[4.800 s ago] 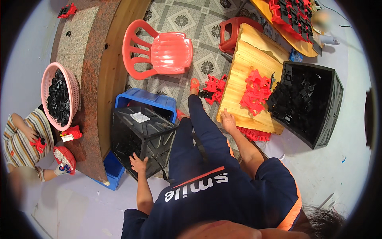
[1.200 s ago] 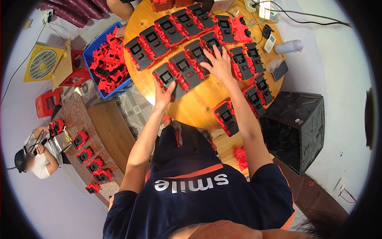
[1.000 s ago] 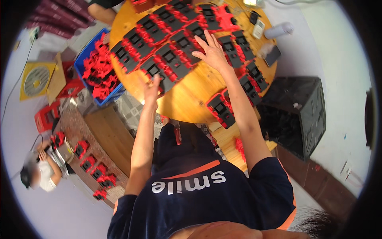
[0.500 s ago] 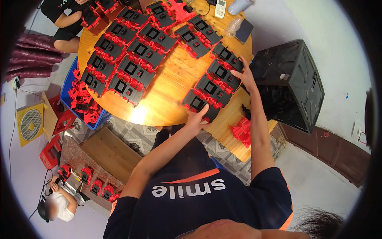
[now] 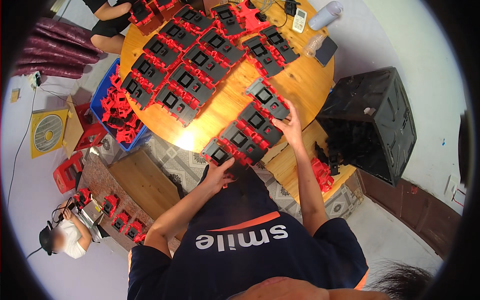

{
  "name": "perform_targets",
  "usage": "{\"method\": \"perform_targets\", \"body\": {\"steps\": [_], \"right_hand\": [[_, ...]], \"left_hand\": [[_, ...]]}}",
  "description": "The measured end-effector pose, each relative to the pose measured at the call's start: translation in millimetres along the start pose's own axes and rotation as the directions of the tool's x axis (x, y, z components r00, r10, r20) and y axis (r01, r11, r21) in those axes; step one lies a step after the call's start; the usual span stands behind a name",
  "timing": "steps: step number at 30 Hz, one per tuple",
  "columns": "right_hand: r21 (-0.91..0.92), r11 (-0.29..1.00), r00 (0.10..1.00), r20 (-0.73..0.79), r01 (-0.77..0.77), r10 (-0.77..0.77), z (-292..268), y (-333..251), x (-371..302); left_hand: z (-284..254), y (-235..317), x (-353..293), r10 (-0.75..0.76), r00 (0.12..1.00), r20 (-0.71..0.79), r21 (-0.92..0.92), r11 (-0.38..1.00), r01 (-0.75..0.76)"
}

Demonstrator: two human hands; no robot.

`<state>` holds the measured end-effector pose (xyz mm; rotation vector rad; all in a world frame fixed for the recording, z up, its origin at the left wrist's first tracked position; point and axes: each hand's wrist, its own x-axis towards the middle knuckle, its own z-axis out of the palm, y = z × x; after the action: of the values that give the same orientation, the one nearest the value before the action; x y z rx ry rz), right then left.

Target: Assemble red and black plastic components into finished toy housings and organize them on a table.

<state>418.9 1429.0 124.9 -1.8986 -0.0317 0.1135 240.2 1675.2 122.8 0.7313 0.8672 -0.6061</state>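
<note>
A slanting row of several red plastic frames with black plates is between my hands. My left hand grips the near-left end, with thumb on top and fingers underneath. My right hand holds the row's right side near its far end. The near end sticks out past the edge of the round wooden table. Whether the row's far end still touches the tabletop, I cannot tell. Beyond it, more of these red-and-black units lie side by side in rows, each with a black square frame on top.
A blue bin of red parts stands left of the table. At right are a black crate and a wooden board with red parts. A remote and bottle sit far right. Other people work far left and lower left.
The row of units has moved left and toward me, from the table's right side to overhanging its near edge. Both hands moved with it. The whole view has shifted a little.
</note>
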Motion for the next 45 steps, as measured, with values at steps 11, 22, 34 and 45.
{"method": "perform_targets", "body": {"steps": [11, 22, 34, 45], "right_hand": [[-0.015, 1.000, 0.999, 0.031, -0.007, 0.008, 26, 5, 70], [0.400, 0.850, 0.920, -0.037, -0.343, 0.389, 40, -3, 10], [0.650, 0.758, 0.931, -0.240, -0.055, 0.274, 113, 2, 31], [-0.281, 0.890, 0.774, -0.443, 0.359, -0.453, 27, -84, 0]], "left_hand": [[11, 46, 7, 0.092, 0.995, -0.035, 0.011, 0.996, -0.091], [28, 57, 27, 0.276, 0.956, -0.099, -0.127, 0.949, -0.287], [23, 46, 58, 0.412, 0.911, -0.012, -0.052, 0.910, -0.412], [-32, 33, 2, 0.389, 0.920, -0.047, -0.033, 0.920, -0.391]]}}
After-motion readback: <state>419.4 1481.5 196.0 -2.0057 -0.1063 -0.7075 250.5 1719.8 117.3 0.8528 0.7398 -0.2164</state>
